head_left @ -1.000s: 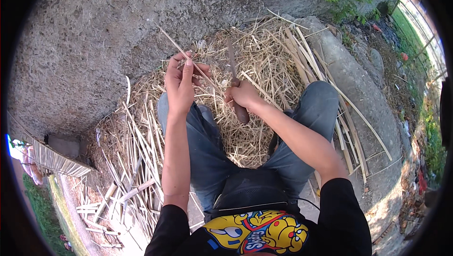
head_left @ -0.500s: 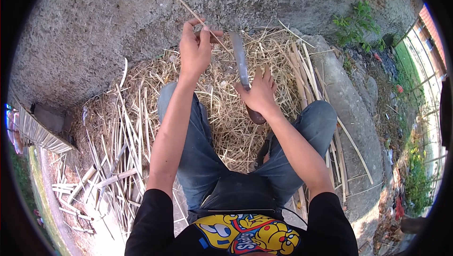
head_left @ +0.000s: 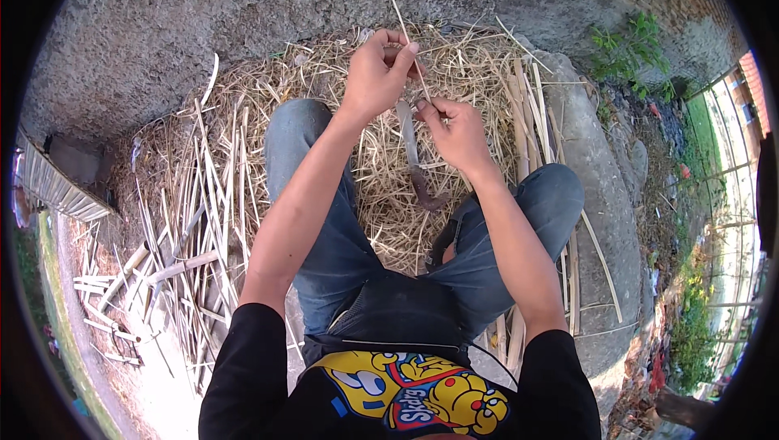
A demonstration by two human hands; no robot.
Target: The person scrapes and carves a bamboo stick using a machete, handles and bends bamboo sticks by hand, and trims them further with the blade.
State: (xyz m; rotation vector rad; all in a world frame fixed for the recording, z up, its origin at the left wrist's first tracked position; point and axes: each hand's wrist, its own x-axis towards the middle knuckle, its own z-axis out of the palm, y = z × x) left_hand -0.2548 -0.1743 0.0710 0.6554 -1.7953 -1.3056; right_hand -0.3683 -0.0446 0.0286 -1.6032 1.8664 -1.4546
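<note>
A thin, pale strip, seemingly split bamboo [head_left: 394,4], slants across both my hands, its far end sticking up toward the wall. My left hand [head_left: 380,75] pinches it between thumb and fingers. Slightly nearer and to the right, my right hand [head_left: 461,136] is closed on the strip's lower end with thumb and forefinger. Below the hands, between my knees, a long-bladed knife [head_left: 409,144] with a dark brown handle lies over the shavings, somewhat blurred; no hand is on it.
Curled shavings [head_left: 381,221] cover the ground between my legs. Loose long strips [head_left: 213,197] and cut pieces pile up at the left; more bamboo lengths [head_left: 523,115] lie by my right knee along a grey stone slab [head_left: 604,188]. A rough wall [head_left: 243,18] rises ahead.
My right hand has let go of the knife and taken hold of the strip's lower end. My left hand has moved right with the strip, which now stands more upright.
</note>
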